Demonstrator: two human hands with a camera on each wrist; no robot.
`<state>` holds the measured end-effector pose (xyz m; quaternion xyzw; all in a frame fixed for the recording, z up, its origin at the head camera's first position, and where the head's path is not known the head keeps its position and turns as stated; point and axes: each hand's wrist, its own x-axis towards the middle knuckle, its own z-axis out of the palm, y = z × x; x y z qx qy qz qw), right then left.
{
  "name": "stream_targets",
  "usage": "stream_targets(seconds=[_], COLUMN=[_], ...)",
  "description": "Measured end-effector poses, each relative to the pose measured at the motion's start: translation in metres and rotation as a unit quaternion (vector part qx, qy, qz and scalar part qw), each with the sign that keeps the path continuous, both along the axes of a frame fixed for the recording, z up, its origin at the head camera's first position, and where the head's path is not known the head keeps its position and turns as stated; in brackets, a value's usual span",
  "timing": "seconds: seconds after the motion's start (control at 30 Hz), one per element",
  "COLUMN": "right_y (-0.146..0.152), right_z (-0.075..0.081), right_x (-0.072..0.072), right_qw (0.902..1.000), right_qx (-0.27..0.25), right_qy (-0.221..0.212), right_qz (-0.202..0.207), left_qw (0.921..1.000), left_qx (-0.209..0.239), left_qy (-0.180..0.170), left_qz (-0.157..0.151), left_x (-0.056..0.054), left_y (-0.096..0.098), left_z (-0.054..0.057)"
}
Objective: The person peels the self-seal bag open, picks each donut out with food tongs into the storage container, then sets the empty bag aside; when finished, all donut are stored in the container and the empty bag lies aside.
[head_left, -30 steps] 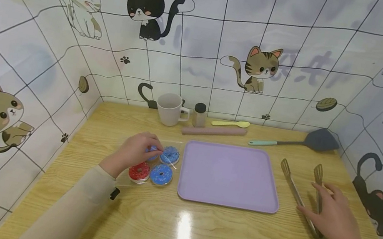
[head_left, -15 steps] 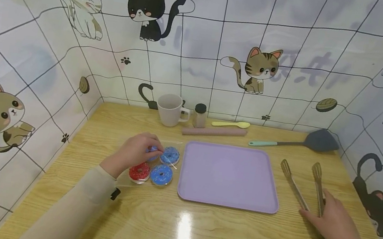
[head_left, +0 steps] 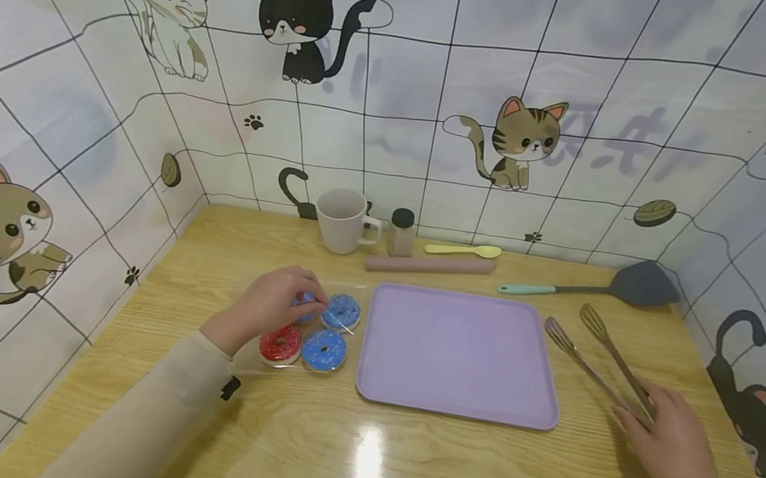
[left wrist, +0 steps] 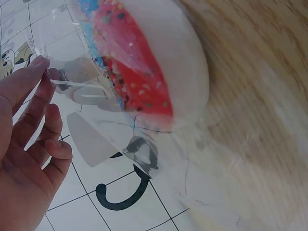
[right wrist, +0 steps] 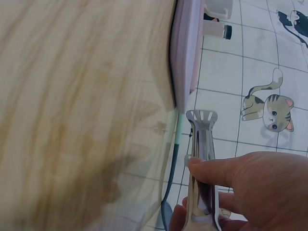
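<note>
My left hand (head_left: pixel 272 303) pinches the edge of a clear plastic bag (left wrist: pixel 62 83) between thumb and fingertips. Inside the bag lie a red doughnut (head_left: pixel 280 345) with sprinkles and several blue doughnuts (head_left: pixel 324 351). One blue doughnut is partly hidden behind the left hand. On the right side, my right hand (head_left: pixel 675 449) grips a pair of metal tongs (right wrist: pixel 204 139), thumb on one arm and fingers round the other. The slotted tong heads point up and left toward the tray, slightly spread and with nothing between them.
A flat purple tray (head_left: pixel 463 354) lies between the hands. Behind it are a grey mug (head_left: pixel 339 219), a black-lidded shaker (head_left: pixel 400 233), a yellow spoon (head_left: pixel 463 250), a pinkish rod (head_left: pixel 428 264) and a spatula (head_left: pixel 637 283). Cat-patterned walls enclose the wooden table (head_left: pixel 434 476).
The right hand has picked up the tongs, swung their heads left toward the tray and brought their arms closer together. The left hand stays at the bag.
</note>
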<state>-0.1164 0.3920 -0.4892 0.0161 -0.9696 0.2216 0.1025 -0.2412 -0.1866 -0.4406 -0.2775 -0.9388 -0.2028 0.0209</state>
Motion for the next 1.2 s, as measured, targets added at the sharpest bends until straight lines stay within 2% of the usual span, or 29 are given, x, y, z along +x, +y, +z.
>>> stream_targets(seconds=[0.13,0.23,0.5,0.67,0.97,1.2], right_y=[-0.014,-0.029,-0.083,-0.116,-0.166,-0.192], right_z=[0.008,0.015,0.033,0.043,0.056,0.062], right_x=[-0.003,-0.006,-0.015,-0.024,-0.043,-0.053], right_qw=[0.9987,0.9973,0.9904,0.9851,0.9706,0.9659], right_qx=[-0.002,-0.001,-0.009,-0.014,0.012,0.038], right_qy=[0.048,0.061,0.061,0.054,0.061,0.024], right_qz=[0.017,0.041,0.124,0.163,0.233,0.255], left_qw=[1.0,1.0,0.9999,0.9999,0.9999,0.9999], left_qx=[0.0,-0.002,-0.004,-0.001,-0.001,0.007], left_qy=[-0.001,-0.004,-0.004,-0.005,-0.008,0.002], left_qz=[0.0,0.004,0.011,0.013,0.012,0.013], left_x=[0.0,0.0,-0.001,-0.001,-0.001,0.001], left_y=[0.001,0.001,0.001,0.0,0.0,-0.002], left_z=[0.001,0.002,0.003,0.001,0.001,0.001])
